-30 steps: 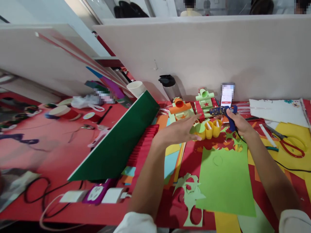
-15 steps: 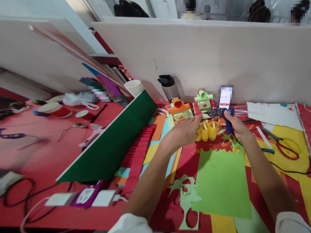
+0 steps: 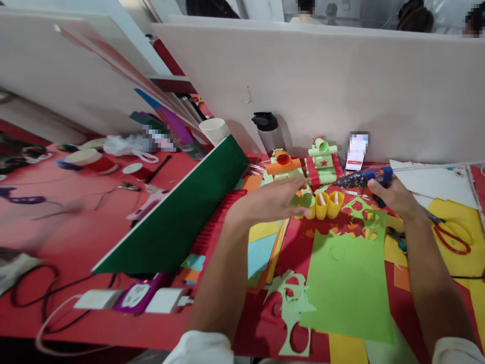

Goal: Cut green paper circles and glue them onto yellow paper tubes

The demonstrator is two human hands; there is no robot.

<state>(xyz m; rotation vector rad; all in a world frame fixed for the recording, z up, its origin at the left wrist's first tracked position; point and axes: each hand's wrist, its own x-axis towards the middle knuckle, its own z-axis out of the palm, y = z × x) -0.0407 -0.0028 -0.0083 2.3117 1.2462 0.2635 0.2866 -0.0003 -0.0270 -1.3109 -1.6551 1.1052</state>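
Note:
My right hand (image 3: pixel 396 194) is wrapped round a blue glue gun (image 3: pixel 366 177), its nozzle pointing left above the table. A clear glue stick runs out of its back. My left hand (image 3: pixel 278 199) reaches in from the left, thumb and fingers apart, around a light green paper disc (image 3: pixel 306 200) beside the yellow paper rolls (image 3: pixel 322 206). Whether the fingers touch the disc, I cannot tell. White strips show inside two rolls. Behind stand a green paper model with a red star (image 3: pixel 324 163) and an orange one (image 3: pixel 282 162), partly hidden by my left hand.
A large green sheet (image 3: pixel 348 283) and cut green scraps (image 3: pixel 293 308) lie in front. Scissors (image 3: pixel 450 237) rest at the right. A green board (image 3: pixel 170 217) leans on the left, near a power strip (image 3: pixel 138 296). A phone (image 3: pixel 356 150) and a bottle (image 3: pixel 268 131) stand behind.
The glue gun has shifted right, away from the rolls, and is raised, with its glue stick now plainly visible. My left hand has drawn back slightly left, and a green disc shows at its fingers.

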